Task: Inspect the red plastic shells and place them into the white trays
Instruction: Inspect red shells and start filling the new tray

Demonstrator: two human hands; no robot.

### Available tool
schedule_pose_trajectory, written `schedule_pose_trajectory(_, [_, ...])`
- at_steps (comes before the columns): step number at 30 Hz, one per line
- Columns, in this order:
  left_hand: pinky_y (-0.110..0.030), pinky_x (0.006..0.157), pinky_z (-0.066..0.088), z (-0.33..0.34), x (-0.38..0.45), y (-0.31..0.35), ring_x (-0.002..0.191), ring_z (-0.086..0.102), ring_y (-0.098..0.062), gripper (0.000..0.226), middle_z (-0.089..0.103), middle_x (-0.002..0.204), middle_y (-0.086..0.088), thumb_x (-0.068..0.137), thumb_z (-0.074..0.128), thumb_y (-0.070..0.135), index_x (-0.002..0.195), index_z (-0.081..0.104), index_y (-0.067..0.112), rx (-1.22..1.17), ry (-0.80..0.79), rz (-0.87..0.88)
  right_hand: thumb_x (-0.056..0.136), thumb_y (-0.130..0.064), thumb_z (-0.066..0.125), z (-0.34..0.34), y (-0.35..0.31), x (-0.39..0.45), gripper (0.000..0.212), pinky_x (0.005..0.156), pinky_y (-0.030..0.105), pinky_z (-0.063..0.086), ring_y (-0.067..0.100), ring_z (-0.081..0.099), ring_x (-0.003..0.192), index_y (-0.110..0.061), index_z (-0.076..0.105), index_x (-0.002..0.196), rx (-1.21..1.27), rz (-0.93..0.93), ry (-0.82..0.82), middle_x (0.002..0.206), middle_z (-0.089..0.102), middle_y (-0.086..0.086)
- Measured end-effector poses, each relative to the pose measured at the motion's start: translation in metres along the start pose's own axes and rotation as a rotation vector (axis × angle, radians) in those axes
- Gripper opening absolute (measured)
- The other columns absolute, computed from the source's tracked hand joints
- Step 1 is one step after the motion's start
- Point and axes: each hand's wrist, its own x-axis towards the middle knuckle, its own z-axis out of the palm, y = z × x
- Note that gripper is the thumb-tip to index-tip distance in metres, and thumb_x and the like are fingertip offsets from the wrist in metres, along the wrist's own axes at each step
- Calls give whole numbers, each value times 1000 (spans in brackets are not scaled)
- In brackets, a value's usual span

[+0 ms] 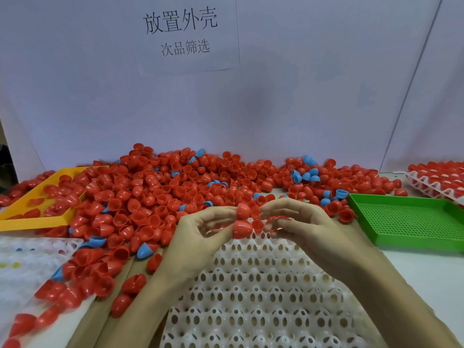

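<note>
Your left hand (200,234) is pinching two red shells (243,221); your right hand (298,222), fingers curled, is touching them above the white tray's (251,297) far edge. Shell pile (175,187) is lying on the tabletop (426,272) behind; green tray (411,222) is sitting right.

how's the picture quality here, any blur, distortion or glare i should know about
Head view: wide-angle bending shows in the slanted wall seams at right and the stretched white tray. The fingers of the left hand and right hand and the red shell they hold are slightly motion-soft. Lighting is even and diffuse, with small highlights on the shell pile and only faint shadows; the sign is legible.
</note>
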Motion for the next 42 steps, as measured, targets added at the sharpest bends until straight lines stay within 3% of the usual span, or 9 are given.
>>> schedule_pose_trajectory(2, [-24,94,58,-11,2,-2,111,71,-5,18,77,114,12,91,79,11,105,81,22,232,56,45,102,10,50,-1,0,0,37,88,35,58,27,71,96,-13,78,114,9,12,20,116,74,12])
schedule_pose_trajectory(5, [-19,96,54,-32,3,-5,106,67,2,21,72,109,19,91,77,7,103,80,25,636,105,111,102,8,53,-1,1,0,35,88,35,59,25,71,91,-14,78,113,-1,20,37,115,74,11])
schedule_pose_trajectory(11, [-19,100,42,-46,-2,-17,112,47,3,16,55,112,25,97,69,33,112,74,34,1084,-56,112,103,5,55,1,3,0,34,84,31,60,22,71,89,-18,79,111,-66,29,30,117,75,6])
schedule_pose_trajectory(18, [-18,94,46,-35,-1,-23,108,51,1,18,57,114,22,101,63,36,115,73,31,1090,0,183,103,5,55,2,3,-1,36,82,28,59,20,72,89,-21,79,110,-101,40,22,118,75,3])
schedule_pose_trajectory(26, [-22,103,41,-40,1,-28,107,52,3,20,61,109,25,99,64,48,113,72,37,1098,-111,144,102,6,55,2,5,0,37,78,26,58,17,72,86,-21,79,109,-107,57,21,116,75,5])
schedule_pose_trajectory(31, [-17,91,48,-55,12,-33,103,63,2,11,68,104,25,97,70,36,105,77,32,815,69,122,102,7,54,1,6,1,38,78,26,59,19,73,86,-20,80,108,-96,56,36,115,76,6])
schedule_pose_trajectory(34, [-26,103,45,-76,21,-48,118,56,-6,20,64,123,17,102,63,30,119,73,25,1026,250,125,102,6,55,1,7,1,37,78,26,59,20,73,86,-21,80,107,-110,49,40,114,76,5])
schedule_pose_trajectory(37, [-38,116,34,-93,27,-65,140,46,-16,35,54,151,6,107,53,32,140,63,24,1197,220,-20,102,6,56,2,7,1,37,77,26,59,21,74,87,-22,80,107,-123,50,48,114,76,5])
schedule_pose_trajectory(42, [-35,108,37,-98,31,-73,124,54,-13,31,59,139,11,110,47,26,134,66,23,1168,197,-24,102,3,58,1,5,1,35,81,28,61,22,74,89,-24,80,106,-150,42,60,115,76,2])
